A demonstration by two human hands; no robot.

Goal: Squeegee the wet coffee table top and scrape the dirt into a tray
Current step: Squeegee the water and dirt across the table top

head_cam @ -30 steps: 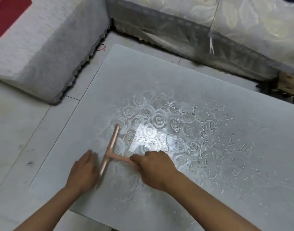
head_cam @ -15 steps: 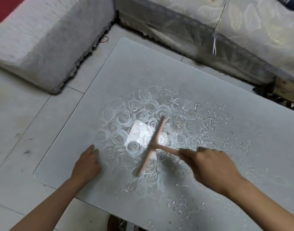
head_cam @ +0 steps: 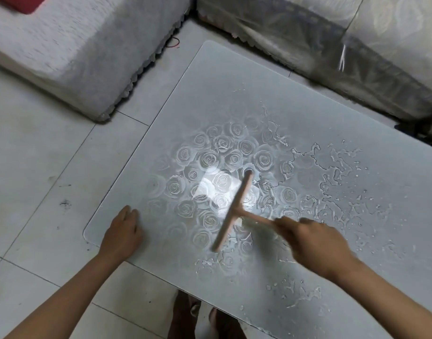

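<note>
The frosted glass coffee table top (head_cam: 229, 94) carries a rose pattern in its middle and streaks and drops of water over its right half. My right hand (head_cam: 310, 243) grips the handle of a pink T-shaped squeegee (head_cam: 234, 211), whose blade lies slanted across the roses near the table's middle. At the near left corner my left hand (head_cam: 123, 231) rests flat on the glass, fingers straight, well left of the blade. No tray is in view.
A grey covered sofa seat (head_cam: 82, 52) stands at the far left, and a second covered sofa (head_cam: 344, 45) runs along the far side of the table. Pale floor tiles (head_cam: 38, 167) lie to the left. My feet (head_cam: 200, 319) show under the near edge.
My right hand has carried the squeegee to the right, from beside my left hand to the middle of the rose pattern. My left hand has stayed by the near left corner.
</note>
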